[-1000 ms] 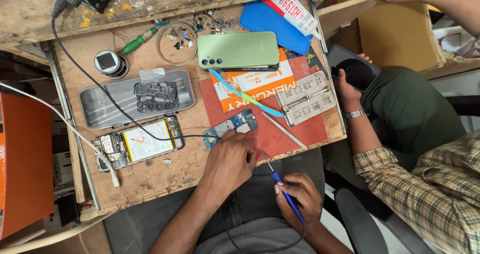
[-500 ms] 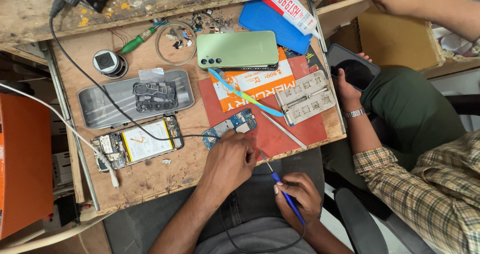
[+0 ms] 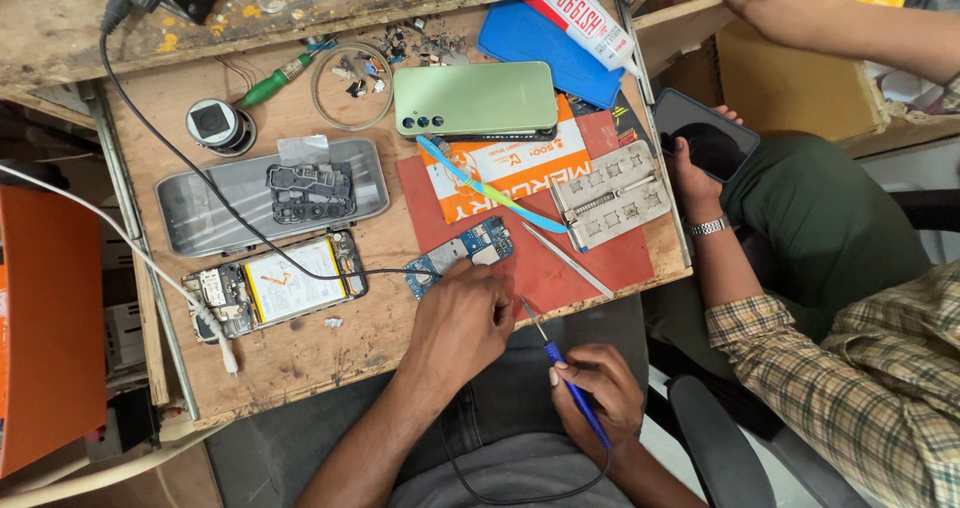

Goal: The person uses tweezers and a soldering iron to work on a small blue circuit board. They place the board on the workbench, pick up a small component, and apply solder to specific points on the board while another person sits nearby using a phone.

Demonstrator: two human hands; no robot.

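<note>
My left hand (image 3: 462,323) rests on the wooden bench with its fingertips pressed on a small blue circuit board (image 3: 462,253) at the edge of a red mat (image 3: 590,258). My right hand (image 3: 592,396) is over my lap, just off the bench's front edge. It grips a thin blue-handled tool (image 3: 572,388) whose metal tip points up toward the board, a little short of it. A black cable runs from the board's left end across the bench.
An opened phone with a white battery (image 3: 275,286) lies left of the board, below a grey phone shell (image 3: 200,218). A green phone (image 3: 475,98), metal jig (image 3: 610,196) and tweezers (image 3: 565,258) lie on the mat. A co-worker's hand holds a dark phone (image 3: 705,133) at right.
Both my hands stay nearly where they were. The co-worker's upper hand at the top right has shifted a little to the left.
</note>
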